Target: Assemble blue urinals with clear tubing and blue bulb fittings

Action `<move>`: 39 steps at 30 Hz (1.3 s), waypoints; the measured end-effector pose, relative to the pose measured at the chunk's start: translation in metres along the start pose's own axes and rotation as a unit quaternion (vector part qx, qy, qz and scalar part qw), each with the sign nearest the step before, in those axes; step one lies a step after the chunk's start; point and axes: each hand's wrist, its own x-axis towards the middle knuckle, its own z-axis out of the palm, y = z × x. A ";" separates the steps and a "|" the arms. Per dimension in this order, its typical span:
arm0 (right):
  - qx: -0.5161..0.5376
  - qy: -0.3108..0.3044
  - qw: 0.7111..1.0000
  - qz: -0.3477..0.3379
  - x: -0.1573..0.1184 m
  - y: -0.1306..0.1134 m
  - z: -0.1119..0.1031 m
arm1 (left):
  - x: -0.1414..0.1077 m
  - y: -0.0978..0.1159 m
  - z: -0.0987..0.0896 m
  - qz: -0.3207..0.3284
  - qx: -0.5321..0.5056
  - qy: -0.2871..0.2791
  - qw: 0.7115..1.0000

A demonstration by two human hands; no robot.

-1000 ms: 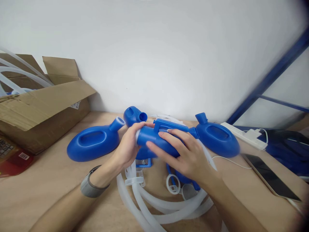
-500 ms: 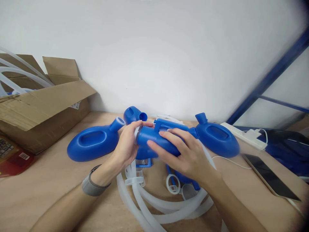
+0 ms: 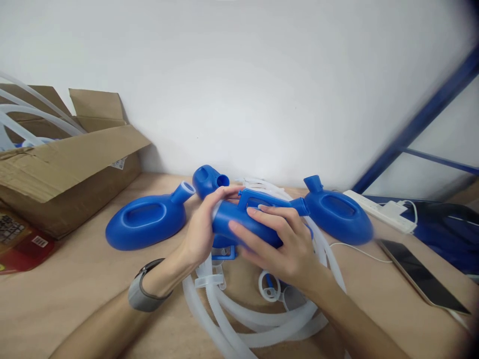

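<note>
Left hand [image 3: 199, 229] gripping blue bottle [image 3: 226, 215] at white end [image 3: 216, 209], right hand [image 3: 290, 244] clasping body! And there, barcode [image 3: 40, 242] on red container [image 3: 28, 257], lettering [image 3: 11, 227] blurred; carton label [image 3: 119, 163] unreadable.

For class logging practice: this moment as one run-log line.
held: blue container; left hand: at left end; right hand: on body; nearby: white tubing

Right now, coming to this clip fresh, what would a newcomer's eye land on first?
Probably the blue bottle in the centre, with the left grip at its wide end and the right grip across its body. Next might come the pale tubing looped on the table nearer the camera, then the open cardboard box at the far left.
</note>
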 end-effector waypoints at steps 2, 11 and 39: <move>0.019 0.007 1.000 0.012 0.001 -0.002 0.000 | -0.002 0.000 -0.003 0.024 0.035 -0.026 0.999; 0.261 0.011 0.948 0.181 0.006 -0.007 -0.004 | -0.027 0.011 -0.003 0.190 0.182 -0.090 0.960; -0.045 0.004 0.993 0.107 -0.005 0.033 -0.009 | 0.013 0.045 -0.035 0.107 0.434 -0.156 0.881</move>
